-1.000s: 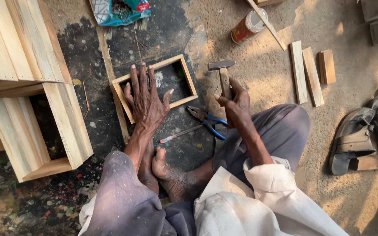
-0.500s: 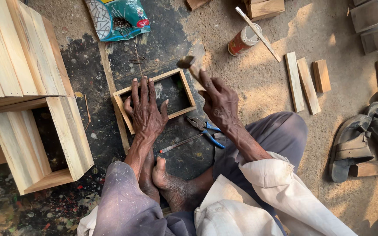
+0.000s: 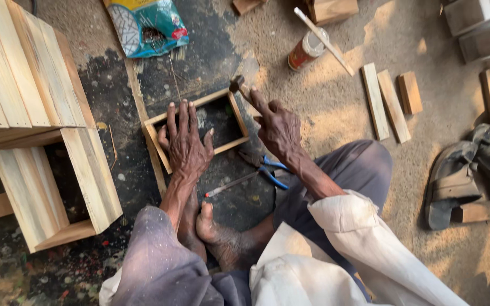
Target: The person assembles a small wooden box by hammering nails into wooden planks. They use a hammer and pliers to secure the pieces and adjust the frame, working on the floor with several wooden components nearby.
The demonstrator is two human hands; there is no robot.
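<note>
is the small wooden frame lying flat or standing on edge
Lying flat: the frame shows its open middle to the camera, dark ground inside, left hand pressing on it.

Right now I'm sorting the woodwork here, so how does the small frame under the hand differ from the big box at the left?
The small wooden frame lies flat on the ground, pinned by the left hand; the big wooden box rests on its side, untouched. The frame is low and shallow, while the box is far larger and deeper. Through the frame you see dark ground; the box's inside is shadowed. Both are pale, unpainted wood.
</note>
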